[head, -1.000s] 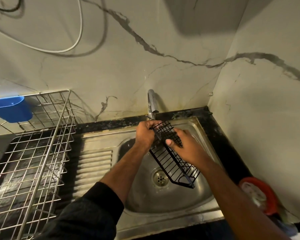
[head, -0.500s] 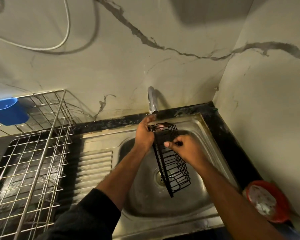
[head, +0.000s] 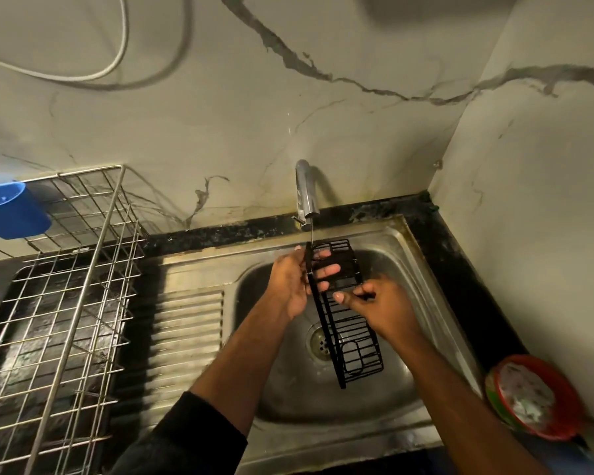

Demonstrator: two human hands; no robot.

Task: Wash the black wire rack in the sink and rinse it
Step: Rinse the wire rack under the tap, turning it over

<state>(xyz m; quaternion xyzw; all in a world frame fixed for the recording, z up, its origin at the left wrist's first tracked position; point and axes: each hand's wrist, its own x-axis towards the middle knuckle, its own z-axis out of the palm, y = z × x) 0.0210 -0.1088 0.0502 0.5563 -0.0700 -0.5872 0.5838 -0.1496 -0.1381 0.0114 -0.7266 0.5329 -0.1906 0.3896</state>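
in the head view, the black wire rack has been turned from the slanted lie of a second ago to stand nearly on edge over the middle of the sink, its far end brought right under the tap, from which a thin stream is now seen falling onto it. it is gripped at its far end by the left hand, fingers curled through the wires, and pinched at its right side by the right hand; rinsing is judged to be under way

Both hands grip black wire rack over sink, under tap.
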